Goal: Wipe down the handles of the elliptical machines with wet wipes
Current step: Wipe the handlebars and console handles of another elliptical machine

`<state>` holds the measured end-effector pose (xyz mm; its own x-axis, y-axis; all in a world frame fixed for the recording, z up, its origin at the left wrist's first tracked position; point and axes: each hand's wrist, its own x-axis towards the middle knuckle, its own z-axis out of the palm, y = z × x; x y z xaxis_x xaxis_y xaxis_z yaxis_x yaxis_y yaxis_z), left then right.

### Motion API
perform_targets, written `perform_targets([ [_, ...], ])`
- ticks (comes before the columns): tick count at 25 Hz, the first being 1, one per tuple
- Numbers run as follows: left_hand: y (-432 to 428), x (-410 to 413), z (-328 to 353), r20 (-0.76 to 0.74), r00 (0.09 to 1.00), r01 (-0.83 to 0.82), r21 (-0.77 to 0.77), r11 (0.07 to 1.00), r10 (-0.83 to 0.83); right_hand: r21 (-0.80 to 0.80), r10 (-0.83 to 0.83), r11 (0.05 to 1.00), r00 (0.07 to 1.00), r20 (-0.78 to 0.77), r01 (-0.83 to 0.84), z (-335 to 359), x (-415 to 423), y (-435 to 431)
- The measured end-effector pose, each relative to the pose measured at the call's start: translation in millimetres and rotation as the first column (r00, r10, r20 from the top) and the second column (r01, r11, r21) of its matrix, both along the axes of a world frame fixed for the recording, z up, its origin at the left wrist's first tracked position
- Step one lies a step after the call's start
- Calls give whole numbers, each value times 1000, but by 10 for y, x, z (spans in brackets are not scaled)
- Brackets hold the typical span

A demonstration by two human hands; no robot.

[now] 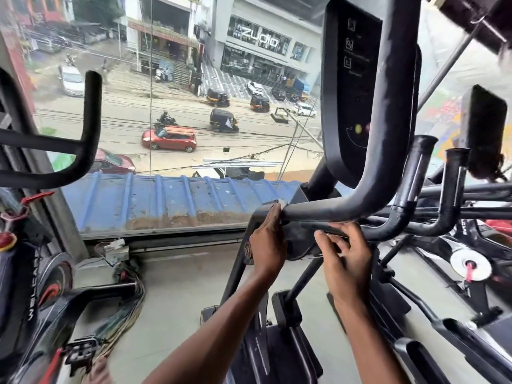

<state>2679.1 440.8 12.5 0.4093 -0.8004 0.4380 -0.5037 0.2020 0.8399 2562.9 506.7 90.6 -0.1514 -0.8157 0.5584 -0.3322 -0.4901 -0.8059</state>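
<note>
Left hand (267, 239) grip wraps the soft wipe (280, 203) round the rigid handle (327, 210); right hand (345, 261) grip clasps the lower bar (329, 230).

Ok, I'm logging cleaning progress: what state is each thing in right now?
Handle: streaked, with dull patches.
Left hand: grips wet wipe against its end.
Right hand: fingers curled round lower bar.
Console: no lit display visible.

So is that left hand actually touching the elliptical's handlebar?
Touching. The head view shows the left hand with fingers curled round the handlebar near the frame, no gap visible; a pale scrap, perhaps the wipe, shows at its fingertips.
</note>
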Motion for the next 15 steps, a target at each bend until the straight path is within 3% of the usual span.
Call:
perform_targets([
  [4,212,-154,121,-204,979,-14,-182,983,-24,-88,-124,990,986,-112,114,26,34,54],
  [6,280,-181,132,-218,974,17,-228,974,-67,-128,-162,981,976,-148,144,38,29,27],
  [12,42,-55,147,-166,986,13,60,998,-3,-113,-193,977,971,-138,178,72,43,16],
  [15,246,-110,287,-211,975,32,-189,981,-73,-115,-195,977,971,-140,179,79,48,24],
])
